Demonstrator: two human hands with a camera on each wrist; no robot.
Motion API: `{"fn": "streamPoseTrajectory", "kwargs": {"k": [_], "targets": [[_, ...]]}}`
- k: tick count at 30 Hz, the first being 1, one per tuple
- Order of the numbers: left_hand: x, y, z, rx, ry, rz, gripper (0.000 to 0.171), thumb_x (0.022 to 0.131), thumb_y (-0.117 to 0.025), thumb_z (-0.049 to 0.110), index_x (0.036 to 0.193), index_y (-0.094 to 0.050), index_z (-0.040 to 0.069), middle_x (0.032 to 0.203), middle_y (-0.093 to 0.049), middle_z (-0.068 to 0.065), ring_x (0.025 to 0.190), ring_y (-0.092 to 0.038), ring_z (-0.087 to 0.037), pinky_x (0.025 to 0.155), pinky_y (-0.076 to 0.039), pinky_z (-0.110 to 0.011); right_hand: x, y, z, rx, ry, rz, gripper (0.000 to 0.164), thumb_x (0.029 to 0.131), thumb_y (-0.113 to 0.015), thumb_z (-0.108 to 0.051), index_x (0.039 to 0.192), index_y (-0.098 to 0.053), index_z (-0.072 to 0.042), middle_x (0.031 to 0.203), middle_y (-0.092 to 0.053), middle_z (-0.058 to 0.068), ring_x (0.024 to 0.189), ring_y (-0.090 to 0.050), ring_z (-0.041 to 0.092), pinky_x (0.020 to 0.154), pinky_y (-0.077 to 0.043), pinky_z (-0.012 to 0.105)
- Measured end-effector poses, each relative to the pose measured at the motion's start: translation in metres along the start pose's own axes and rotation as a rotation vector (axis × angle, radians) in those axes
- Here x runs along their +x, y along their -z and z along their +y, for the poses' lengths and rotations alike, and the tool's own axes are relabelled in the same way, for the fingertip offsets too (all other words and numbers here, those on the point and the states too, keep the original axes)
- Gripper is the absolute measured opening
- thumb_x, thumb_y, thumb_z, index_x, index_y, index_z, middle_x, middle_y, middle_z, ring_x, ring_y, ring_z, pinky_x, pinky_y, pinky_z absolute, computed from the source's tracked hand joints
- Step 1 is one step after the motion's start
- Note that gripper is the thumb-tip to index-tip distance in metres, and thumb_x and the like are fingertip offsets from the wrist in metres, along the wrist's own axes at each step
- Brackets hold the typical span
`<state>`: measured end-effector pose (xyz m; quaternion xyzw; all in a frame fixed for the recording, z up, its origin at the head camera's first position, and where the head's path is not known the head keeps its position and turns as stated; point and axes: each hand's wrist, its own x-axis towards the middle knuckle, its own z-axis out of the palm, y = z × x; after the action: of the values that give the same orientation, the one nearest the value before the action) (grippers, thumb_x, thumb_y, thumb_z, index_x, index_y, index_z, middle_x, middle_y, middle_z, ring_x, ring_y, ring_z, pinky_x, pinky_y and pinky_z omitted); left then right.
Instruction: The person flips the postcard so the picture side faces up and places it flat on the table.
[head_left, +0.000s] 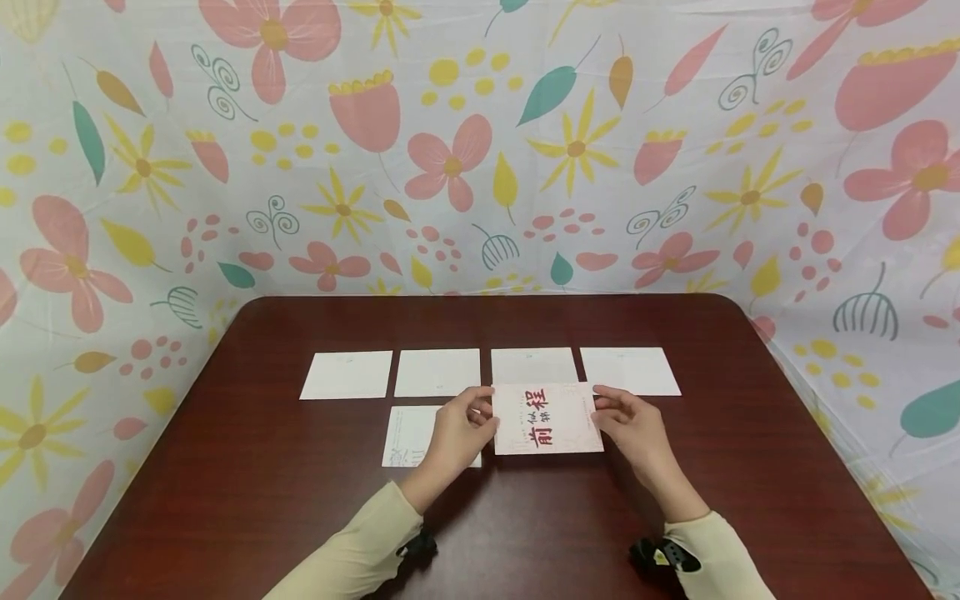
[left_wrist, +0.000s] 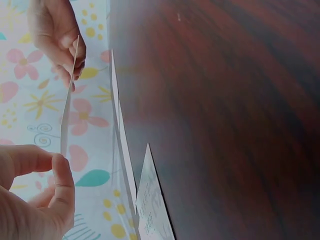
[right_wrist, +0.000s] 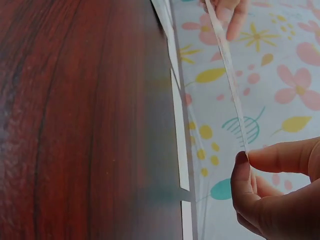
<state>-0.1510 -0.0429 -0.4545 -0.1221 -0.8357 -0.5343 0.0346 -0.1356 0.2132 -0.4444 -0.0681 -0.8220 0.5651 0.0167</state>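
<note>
The person's left hand [head_left: 459, 425] and right hand [head_left: 633, 423] hold one postcard [head_left: 549, 419] between them, each pinching a short side with thumb and fingers, the red lettering on its face turned up toward the head camera. It is lifted off the dark wooden worktop [head_left: 555, 529], and from the left wrist it shows almost edge-on, slightly bowed. Seen from above, it covers the near edge of the third white card [head_left: 534, 367] and a corner of the fourth white card [head_left: 630, 372]. Those two finish a row begun by the first white card [head_left: 347, 376] and the second white card [head_left: 438, 373], with only narrow gaps separating them. A printed card [head_left: 408, 433] lies nearer the person, partly hidden by the left hand. A strip of wood separates the row from the worktop's far edge, where the floral cloth [head_left: 480, 158] rises; broader stretches run out to either side edge and toward the person.
</note>
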Motion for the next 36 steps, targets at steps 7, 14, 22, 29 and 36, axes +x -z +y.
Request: {"fn": "streamPoseTrajectory", "kwargs": {"k": [7,14,22,29,36], "targets": [[0.003,-0.002,0.001,0.038,0.030,-0.038,0.050,0.080,-0.067,-0.004,0.129,-0.056,-0.004,0.089,-0.064,-0.009,0.066,-0.059,-0.009,0.053,-0.050,-0.021,-0.001,-0.002,0.002,-0.036,0.004,0.008,0.038,0.088,-0.061,0.004,0.126,-0.058,0.006,0.108,-0.061,0.022,0.088,-0.061,0.013,0.069,-0.048,0.015],[0.010,-0.008,0.002,0.062,0.032,-0.075,0.056,0.077,-0.069,-0.005,0.130,-0.054,-0.006,0.088,-0.061,-0.009,0.064,-0.056,-0.007,0.056,-0.049,-0.019,0.001,-0.003,0.001,-0.086,-0.013,0.032,0.045,0.084,-0.064,0.005,0.128,-0.057,0.004,0.106,-0.059,0.022,0.087,-0.061,0.020,0.062,-0.046,0.020],[0.011,-0.014,-0.001,0.136,0.082,-0.153,0.062,0.076,-0.073,-0.003,0.133,-0.048,-0.010,0.092,-0.057,-0.009,0.064,-0.055,-0.009,0.054,-0.048,-0.021,0.001,-0.004,0.011,-0.136,-0.036,-0.032,0.051,0.078,-0.067,0.007,0.128,-0.056,0.006,0.100,-0.061,0.021,0.079,-0.063,0.019,0.057,-0.047,0.024],[0.011,-0.018,-0.004,0.231,0.112,-0.228,0.067,0.076,-0.076,0.001,0.133,-0.045,-0.015,0.090,-0.054,-0.011,0.061,-0.053,-0.011,0.053,-0.046,-0.022,0.002,-0.006,0.013,-0.152,-0.036,-0.076,0.055,0.073,-0.067,0.011,0.126,-0.056,0.008,0.093,-0.060,0.020,0.070,-0.058,0.016,0.054,-0.044,0.024],[0.011,-0.020,-0.005,0.378,0.101,-0.285,0.064,0.075,-0.080,0.009,0.128,-0.051,-0.014,0.100,-0.057,-0.020,0.083,-0.058,-0.024,0.071,-0.052,-0.033,0.003,-0.006,0.014,-0.243,-0.031,-0.111,0.057,0.072,-0.068,0.008,0.127,-0.054,0.009,0.088,-0.060,0.018,0.070,-0.052,0.019,0.054,-0.042,0.028]]}}
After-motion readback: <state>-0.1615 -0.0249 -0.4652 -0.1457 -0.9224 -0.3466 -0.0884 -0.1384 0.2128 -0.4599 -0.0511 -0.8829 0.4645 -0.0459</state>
